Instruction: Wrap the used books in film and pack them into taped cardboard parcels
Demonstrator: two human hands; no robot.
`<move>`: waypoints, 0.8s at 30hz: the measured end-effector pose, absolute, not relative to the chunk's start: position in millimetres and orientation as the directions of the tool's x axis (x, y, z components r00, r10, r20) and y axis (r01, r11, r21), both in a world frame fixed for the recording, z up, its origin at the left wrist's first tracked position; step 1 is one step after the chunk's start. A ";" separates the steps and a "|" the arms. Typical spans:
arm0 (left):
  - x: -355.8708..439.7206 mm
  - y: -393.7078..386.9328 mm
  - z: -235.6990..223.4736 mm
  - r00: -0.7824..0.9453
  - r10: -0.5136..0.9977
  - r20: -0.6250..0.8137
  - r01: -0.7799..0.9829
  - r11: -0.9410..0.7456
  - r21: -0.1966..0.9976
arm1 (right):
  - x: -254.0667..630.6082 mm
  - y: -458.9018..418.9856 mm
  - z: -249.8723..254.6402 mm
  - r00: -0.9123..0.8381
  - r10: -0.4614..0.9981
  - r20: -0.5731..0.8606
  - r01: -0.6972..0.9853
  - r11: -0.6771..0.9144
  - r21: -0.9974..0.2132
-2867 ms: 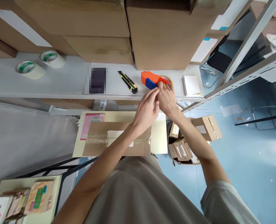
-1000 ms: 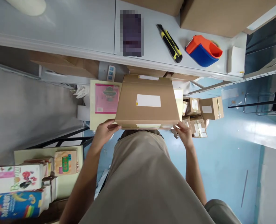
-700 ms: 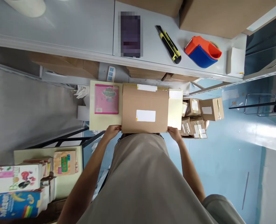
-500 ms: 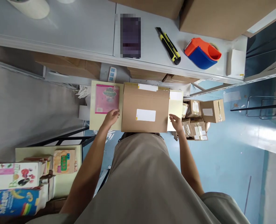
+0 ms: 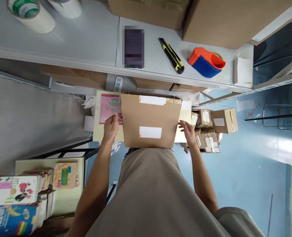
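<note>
A taped cardboard box [image 5: 151,120] with two white labels sits on a small pale yellow table [image 5: 98,128] in front of me. My left hand [image 5: 112,126] presses flat against the box's left side, fingers over a pink booklet [image 5: 106,108]. At the box's right side my right hand [image 5: 187,130] touches it with fingers stretched out. Both hands clasp the box between them.
A grey shelf [image 5: 86,46] above holds tape rolls [image 5: 29,14], a yellow-black utility knife [image 5: 171,55], an orange-blue tape dispenser [image 5: 206,62] and a white pad [image 5: 242,70]. Small taped boxes [image 5: 216,126] lie on the blue floor at right. Books [image 5: 14,200] are stacked lower left.
The hands left the tape dispenser, turned the box label-side up and set it on the table. They have since slid from its near corners up along its sides.
</note>
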State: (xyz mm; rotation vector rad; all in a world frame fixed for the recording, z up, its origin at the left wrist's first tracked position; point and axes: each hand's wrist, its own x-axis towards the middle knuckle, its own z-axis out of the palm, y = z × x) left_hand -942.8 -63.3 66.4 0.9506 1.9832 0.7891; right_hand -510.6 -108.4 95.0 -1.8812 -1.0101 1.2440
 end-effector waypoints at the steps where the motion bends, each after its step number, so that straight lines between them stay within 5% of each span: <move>1: -943.1 -68.9 71.7 -0.423 0.824 -0.377 0.315 0.524 0.792 | -510.2 -112.3 103.6 0.253 0.871 -0.422 0.239 -0.478 -0.845; 10: -930.1 -97.9 116.8 -0.498 0.798 -0.341 0.089 0.438 0.895 | -519.7 -126.6 140.5 0.323 0.895 -0.309 0.219 -0.388 -0.895; 19: -923.2 -119.3 91.5 -0.342 0.779 -0.526 -0.029 0.550 0.834 | -519.1 -145.1 99.0 0.287 0.873 -0.394 0.218 -0.460 -0.860; 24: -924.0 -128.1 85.1 -0.257 0.820 -0.511 -0.036 0.520 0.853 | -520.1 -157.0 79.8 0.346 0.846 -0.406 0.242 -0.499 -0.832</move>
